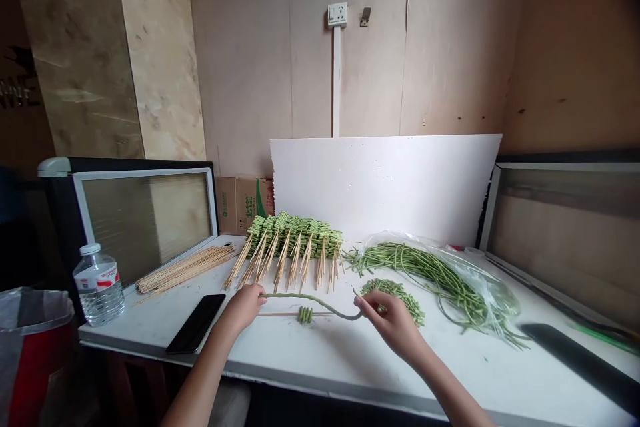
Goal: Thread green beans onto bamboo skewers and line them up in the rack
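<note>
A long green bean (311, 297) is stretched between my hands just above the white table. My left hand (246, 305) pinches its left end, and my right hand (389, 317) pinches it near the other end. Below the bean lies a bamboo skewer (273, 313) with several short bean pieces (305, 314) threaded on it. Beside my right hand, partly hidden by it, is a pile of cut bean pieces (407, 300). Whole long beans (425, 270) lie behind it, partly in a clear plastic bag (500, 300).
Finished bean skewers (295, 233) are stacked at the back. Bare bamboo skewers (187, 268), a black phone (197, 323) and a water bottle (99, 285) are on the left. A dark flat object (575, 360) lies at right. A white board (385, 187) stands behind.
</note>
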Tool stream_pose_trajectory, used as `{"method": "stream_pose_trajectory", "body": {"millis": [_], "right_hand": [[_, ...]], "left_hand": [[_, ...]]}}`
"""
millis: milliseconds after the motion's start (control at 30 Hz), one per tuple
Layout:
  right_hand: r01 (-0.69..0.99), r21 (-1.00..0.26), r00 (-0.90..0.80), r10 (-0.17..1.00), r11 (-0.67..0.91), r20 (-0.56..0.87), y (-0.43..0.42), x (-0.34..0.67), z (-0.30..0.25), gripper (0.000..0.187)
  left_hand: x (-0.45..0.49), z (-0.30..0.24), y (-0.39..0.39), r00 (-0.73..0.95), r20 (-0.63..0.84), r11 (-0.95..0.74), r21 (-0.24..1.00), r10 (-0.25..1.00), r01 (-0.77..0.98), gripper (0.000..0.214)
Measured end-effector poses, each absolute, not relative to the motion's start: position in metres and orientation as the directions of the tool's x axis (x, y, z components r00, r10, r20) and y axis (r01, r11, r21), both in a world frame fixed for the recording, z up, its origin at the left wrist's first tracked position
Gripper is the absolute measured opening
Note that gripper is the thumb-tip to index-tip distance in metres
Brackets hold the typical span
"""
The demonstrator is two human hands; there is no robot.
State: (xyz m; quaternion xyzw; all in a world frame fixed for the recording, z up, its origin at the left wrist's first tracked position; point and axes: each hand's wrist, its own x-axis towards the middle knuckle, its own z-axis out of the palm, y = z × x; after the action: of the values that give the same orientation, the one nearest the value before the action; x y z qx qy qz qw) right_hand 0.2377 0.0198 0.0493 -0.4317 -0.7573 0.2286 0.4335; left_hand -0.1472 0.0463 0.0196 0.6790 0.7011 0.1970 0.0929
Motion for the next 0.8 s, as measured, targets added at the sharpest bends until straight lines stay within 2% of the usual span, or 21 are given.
{"method": "stream_pose_trajectory", "body": {"millis": [167, 333, 433, 500, 567, 800], "right_hand": [[0.236, -0.920, -0.253, 0.934, 0.312, 0.252, 0.024, 0.228, 0.039, 0.048], [0.085, -0.988, -0.361, 0.928, 0.128, 0.090, 0.019, 0.225, 0.041, 0.048], [-0.003, -0.998, -0.452, 0.890, 0.062, 0.057, 0.012, 0.221, 0.045, 0.044], [-0.055, -0.997, -0.502, 0.862, 0.047, 0.068, 0.007, 0.218, 0.048, 0.043], [-0.094, -0.993, -0.522, 0.846, 0.067, 0.106, 0.003, 0.215, 0.048, 0.041], [-0.155, -0.984, -0.490, 0.858, 0.088, 0.154, 0.000, 0.212, 0.044, 0.035]], "left_hand": [[-0.123, 0.026, 0.043, -0.037, 0.191, -0.041, 0.386, 0.981, 0.921, 0.024], [-0.071, 0.050, 0.022, 0.179, 0.363, -0.372, 0.582, 0.915, 0.723, 0.032], [-0.035, 0.062, 0.001, 0.253, 0.390, -0.463, 0.683, 0.885, 0.566, 0.030], [-0.015, 0.067, -0.013, 0.358, 0.346, -0.487, 0.738, 0.867, 0.466, 0.037], [-0.003, 0.071, -0.023, 0.452, 0.314, -0.505, 0.765, 0.835, 0.400, 0.031], [-0.005, 0.074, -0.024, 0.439, 0.207, -0.403, 0.814, 0.874, 0.419, 0.029]]}}
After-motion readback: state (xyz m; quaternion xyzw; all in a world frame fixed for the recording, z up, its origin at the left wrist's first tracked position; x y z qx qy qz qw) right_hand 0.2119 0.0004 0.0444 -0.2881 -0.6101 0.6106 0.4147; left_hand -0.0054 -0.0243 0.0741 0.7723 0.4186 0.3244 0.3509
